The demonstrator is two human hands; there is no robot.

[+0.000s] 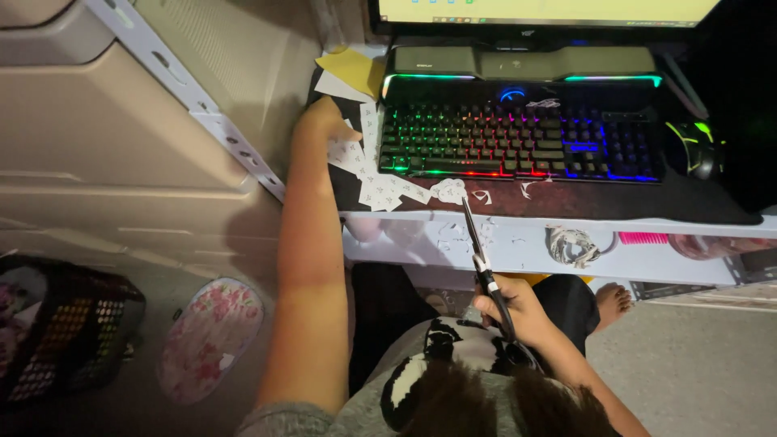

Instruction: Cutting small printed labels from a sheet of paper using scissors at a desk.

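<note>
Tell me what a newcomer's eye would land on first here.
The backlit keyboard, glowing in rainbow colours on the desk under the monitor, draws the eye first. Next come the white paper cut-outs strewn at its left end, where the left hand rests on them. Below the desk edge, the right hand holds closed scissors, tips pointing up.

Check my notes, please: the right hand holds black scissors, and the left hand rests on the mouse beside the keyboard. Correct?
Not quite. In the head view the left hand rests on paper scraps, left of the keyboard. The right hand does hold black scissors.
</note>
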